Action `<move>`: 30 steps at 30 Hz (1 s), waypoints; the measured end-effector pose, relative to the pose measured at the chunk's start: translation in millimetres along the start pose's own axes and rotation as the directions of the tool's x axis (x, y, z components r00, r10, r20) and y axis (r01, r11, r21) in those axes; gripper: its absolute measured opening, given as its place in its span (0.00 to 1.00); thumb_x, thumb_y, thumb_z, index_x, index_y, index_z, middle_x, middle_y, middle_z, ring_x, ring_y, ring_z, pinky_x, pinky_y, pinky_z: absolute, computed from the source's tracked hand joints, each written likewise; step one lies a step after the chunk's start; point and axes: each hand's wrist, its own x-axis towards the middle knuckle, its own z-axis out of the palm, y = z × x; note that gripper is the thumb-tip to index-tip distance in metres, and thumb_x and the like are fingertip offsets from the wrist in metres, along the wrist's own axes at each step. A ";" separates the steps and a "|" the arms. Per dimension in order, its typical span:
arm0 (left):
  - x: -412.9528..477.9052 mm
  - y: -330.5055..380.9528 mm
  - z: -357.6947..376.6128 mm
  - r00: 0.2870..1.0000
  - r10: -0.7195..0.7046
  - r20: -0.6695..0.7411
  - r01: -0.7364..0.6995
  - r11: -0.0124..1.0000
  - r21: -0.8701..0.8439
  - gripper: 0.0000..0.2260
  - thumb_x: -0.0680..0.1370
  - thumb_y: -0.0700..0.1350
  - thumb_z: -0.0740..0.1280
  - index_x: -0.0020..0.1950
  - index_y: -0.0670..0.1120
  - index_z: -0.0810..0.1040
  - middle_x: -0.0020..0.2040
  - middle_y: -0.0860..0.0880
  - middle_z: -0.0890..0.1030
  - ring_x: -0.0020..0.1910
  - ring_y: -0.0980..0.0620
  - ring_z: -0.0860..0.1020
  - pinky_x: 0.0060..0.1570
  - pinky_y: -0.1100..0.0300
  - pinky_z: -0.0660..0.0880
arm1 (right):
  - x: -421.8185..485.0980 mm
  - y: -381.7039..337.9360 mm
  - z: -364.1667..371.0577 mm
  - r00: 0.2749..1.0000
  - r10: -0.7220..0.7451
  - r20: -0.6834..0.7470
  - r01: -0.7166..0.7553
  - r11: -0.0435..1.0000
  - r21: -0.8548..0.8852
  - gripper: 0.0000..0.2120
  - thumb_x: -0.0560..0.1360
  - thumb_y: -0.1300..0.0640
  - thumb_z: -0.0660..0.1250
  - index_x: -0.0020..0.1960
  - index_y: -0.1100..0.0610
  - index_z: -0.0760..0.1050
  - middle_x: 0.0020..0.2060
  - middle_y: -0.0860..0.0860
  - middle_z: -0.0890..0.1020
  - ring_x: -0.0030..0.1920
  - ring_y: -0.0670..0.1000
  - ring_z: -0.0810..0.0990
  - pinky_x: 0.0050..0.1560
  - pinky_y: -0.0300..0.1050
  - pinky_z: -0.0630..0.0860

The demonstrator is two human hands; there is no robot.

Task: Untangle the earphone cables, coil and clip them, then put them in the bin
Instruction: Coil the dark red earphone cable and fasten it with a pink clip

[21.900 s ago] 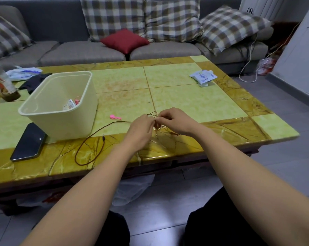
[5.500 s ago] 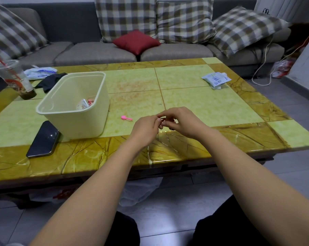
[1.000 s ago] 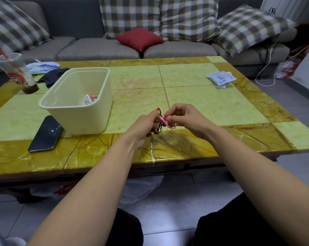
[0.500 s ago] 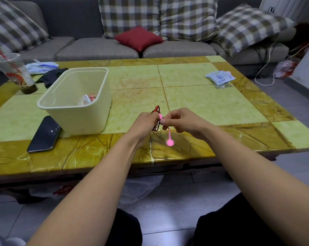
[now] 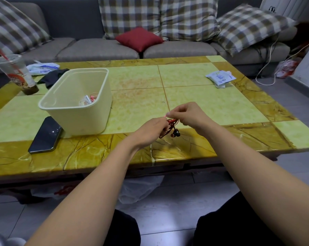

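Over the near edge of the counter (image 5: 212,103), both hands meet at a small coil of red earphones (image 5: 170,133). The left hand (image 5: 150,130) pinches the coil from the left, and its dark earbuds hang just below. The right hand (image 5: 189,114), fingers curled, pinches a pink clip (image 5: 167,113) at the coil's top. To the left stands a cream bin (image 5: 75,121) with white and pink bundles inside. A phone (image 5: 45,135) lies just beside it.
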 end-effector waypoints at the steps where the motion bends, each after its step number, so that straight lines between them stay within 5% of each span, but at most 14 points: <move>1: 0.1 -0.6 0.0 1.000 0.014 -0.008 -0.014 1.000 0.000 0.12 0.82 0.44 0.52 0.39 0.45 0.66 0.38 0.46 0.68 0.40 0.49 0.63 0.42 0.53 0.61 | -0.2 -0.1 2.1 0.996 0.035 0.076 -0.033 0.999 -0.023 0.06 0.75 0.57 0.72 0.42 0.58 0.84 0.31 0.49 0.79 0.29 0.43 0.71 0.30 0.33 0.66; 12: 2.2 -7.3 -9.6 0.986 0.042 -0.162 -0.040 0.999 0.015 0.15 0.82 0.41 0.53 0.35 0.47 0.65 0.32 0.51 0.66 0.32 0.54 0.62 0.32 0.59 0.58 | 0.2 -0.4 -10.8 0.893 0.018 0.449 -0.084 0.988 0.128 0.07 0.78 0.62 0.61 0.44 0.64 0.75 0.29 0.49 0.70 0.32 0.47 0.65 0.37 0.41 0.65; 16: 2.6 -8.8 -9.5 0.983 0.025 -0.180 -0.021 0.999 0.026 0.15 0.81 0.43 0.53 0.35 0.46 0.66 0.31 0.51 0.66 0.33 0.52 0.62 0.35 0.55 0.58 | -2.7 0.6 -7.7 0.906 -0.036 0.421 0.043 0.999 -0.008 0.14 0.76 0.59 0.69 0.47 0.72 0.77 0.31 0.51 0.72 0.32 0.46 0.66 0.35 0.39 0.65; 19: 2.7 -8.0 -8.4 0.975 0.010 -0.221 -0.003 0.999 0.032 0.16 0.81 0.45 0.53 0.33 0.46 0.65 0.31 0.49 0.66 0.33 0.50 0.61 0.38 0.53 0.58 | -3.9 1.0 -4.3 0.913 -0.058 0.405 0.060 0.998 0.007 0.10 0.76 0.59 0.70 0.46 0.68 0.81 0.33 0.56 0.74 0.31 0.46 0.67 0.36 0.41 0.65; 23: 3.0 -8.1 -8.0 0.956 0.009 -0.293 0.002 0.999 0.038 0.15 0.77 0.51 0.54 0.33 0.44 0.65 0.33 0.45 0.65 0.33 0.49 0.61 0.37 0.51 0.57 | -3.1 1.2 -1.6 0.860 -0.030 0.509 -0.040 0.991 0.126 0.08 0.75 0.59 0.70 0.44 0.64 0.78 0.28 0.53 0.65 0.32 0.48 0.66 0.40 0.43 0.66; 27: 4.7 -6.0 -9.2 0.953 0.046 -0.298 -0.080 0.991 -0.105 0.16 0.80 0.49 0.54 0.34 0.43 0.67 0.30 0.48 0.64 0.31 0.51 0.60 0.34 0.54 0.57 | 0.0 3.2 2.5 0.818 -0.015 0.575 -0.170 0.949 0.265 0.18 0.70 0.52 0.74 0.52 0.64 0.78 0.45 0.60 0.73 0.46 0.58 0.70 0.52 0.51 0.69; 30: 4.4 -6.7 -12.8 0.959 0.094 -0.266 -0.135 0.981 -0.141 0.17 0.84 0.46 0.53 0.37 0.44 0.71 0.30 0.55 0.68 0.29 0.60 0.65 0.33 0.64 0.62 | 0.3 1.8 -0.9 0.827 -0.033 0.562 -0.204 0.913 0.353 0.10 0.75 0.53 0.69 0.49 0.60 0.80 0.43 0.54 0.76 0.40 0.48 0.71 0.40 0.40 0.68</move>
